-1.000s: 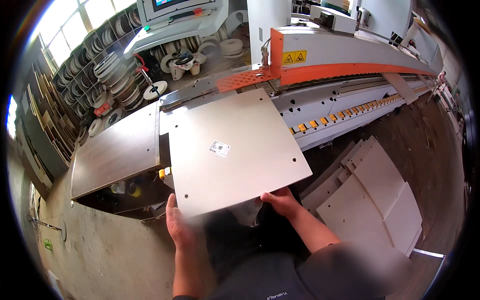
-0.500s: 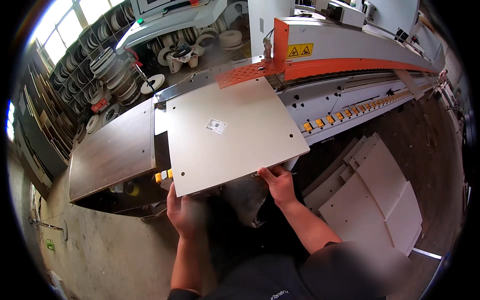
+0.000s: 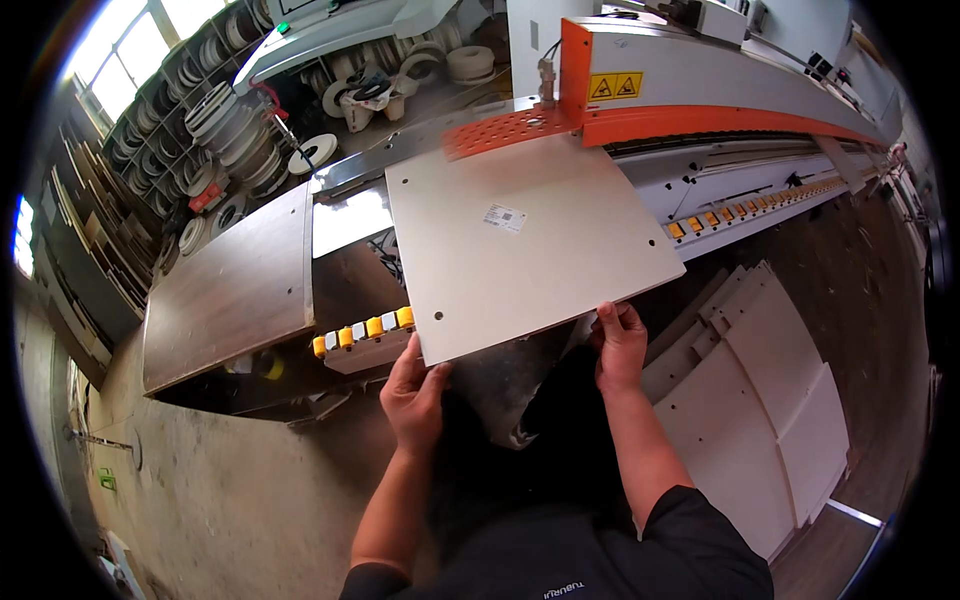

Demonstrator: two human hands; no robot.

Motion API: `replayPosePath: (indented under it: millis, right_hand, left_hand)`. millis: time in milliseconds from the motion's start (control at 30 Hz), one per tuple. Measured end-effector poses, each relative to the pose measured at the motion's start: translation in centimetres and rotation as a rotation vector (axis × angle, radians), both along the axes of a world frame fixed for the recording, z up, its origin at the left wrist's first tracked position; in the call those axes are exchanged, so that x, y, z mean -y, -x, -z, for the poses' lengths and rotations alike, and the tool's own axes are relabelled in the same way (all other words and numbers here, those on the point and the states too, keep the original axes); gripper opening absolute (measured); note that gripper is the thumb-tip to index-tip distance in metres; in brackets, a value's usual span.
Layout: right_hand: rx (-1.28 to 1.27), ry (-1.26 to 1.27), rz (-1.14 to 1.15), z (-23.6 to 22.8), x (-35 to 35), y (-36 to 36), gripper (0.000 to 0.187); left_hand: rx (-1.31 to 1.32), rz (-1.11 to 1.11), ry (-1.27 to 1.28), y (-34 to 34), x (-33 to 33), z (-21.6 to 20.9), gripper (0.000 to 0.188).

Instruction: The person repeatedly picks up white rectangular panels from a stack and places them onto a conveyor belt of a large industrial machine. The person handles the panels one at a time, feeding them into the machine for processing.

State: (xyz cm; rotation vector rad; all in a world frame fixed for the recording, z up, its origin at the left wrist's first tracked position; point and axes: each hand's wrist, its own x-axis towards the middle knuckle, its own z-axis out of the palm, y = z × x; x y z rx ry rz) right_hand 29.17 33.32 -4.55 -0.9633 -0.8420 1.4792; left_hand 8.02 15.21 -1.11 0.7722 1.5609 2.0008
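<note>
A flat pale panel [image 3: 530, 270] with a small hole near each of several corners and a white printed label [image 3: 505, 219] lies across the machine's infeed. Its far edge sits by the perforated orange guard [image 3: 508, 132]. My left hand [image 3: 413, 395] is closed at the near left corner, fingertips against the panel's left side and thumb at the front edge. Farther right, my right hand [image 3: 620, 345] pinches the near edge close to the right corner, its fingers partly hidden.
A long machine [image 3: 720, 85] with an orange strip and a row of yellow rollers [image 3: 735, 217] runs off to the right. Pale panels [image 3: 745, 420] are stacked at lower right. A brown cabinet-like box [image 3: 235, 280] stands at left; tape rolls [image 3: 235, 130] fill racks behind.
The panel has slid right along the machine with both hands on it. More of the bright metal plate and the yellow rollers at its left now shows.
</note>
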Motion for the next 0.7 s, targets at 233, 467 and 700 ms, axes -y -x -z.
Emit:
replayPosePath:
  millis: [233, 467, 700]
  right_hand:
    - [0.195, 0.005, 0.139, 0.4, -2.3, -5.1, 0.038]
    - [0.365, 0.223, 0.344, 11.7, -0.7, -21.9, 0.039]
    - [0.095, 0.496, 0.837, 27.0, 5.8, -51.0, 0.051]
  left_hand:
    - [-0.112, 0.112, 0.043, -3.1, -3.8, 0.7, 0.055]
    - [-0.227, 0.285, 0.148, -6.1, -3.7, 3.2, 0.023]
    - [-0.350, 0.519, 0.631, -5.4, 1.7, 14.6, 0.025]
